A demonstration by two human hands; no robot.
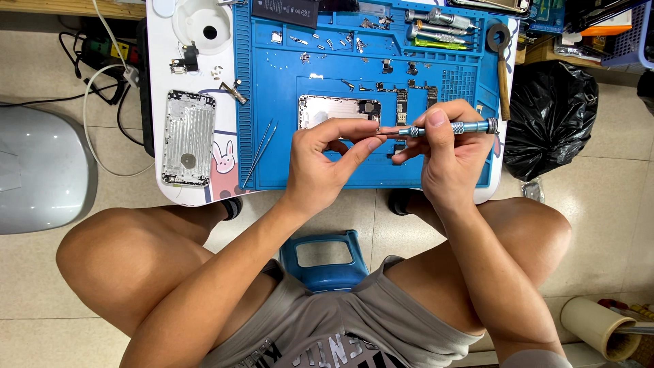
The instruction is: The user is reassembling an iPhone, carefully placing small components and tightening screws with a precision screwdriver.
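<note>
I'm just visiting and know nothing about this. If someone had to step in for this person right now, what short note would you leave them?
Right hand: holds a small screwdriver level above the blue mat.
Left hand: thumb and forefinger pinch at the screwdriver's tip; whether a screw sits there is too small to tell.
Things: an open phone shell lies on the mat just behind the hands. Tiny screws and parts are spread over the mat's top half. Tweezers lie at the mat's left edge. A second silver phone shell lies on the white table to the left.
Done: phone opened, parts out.
Left: cannot tell from this view.
</note>
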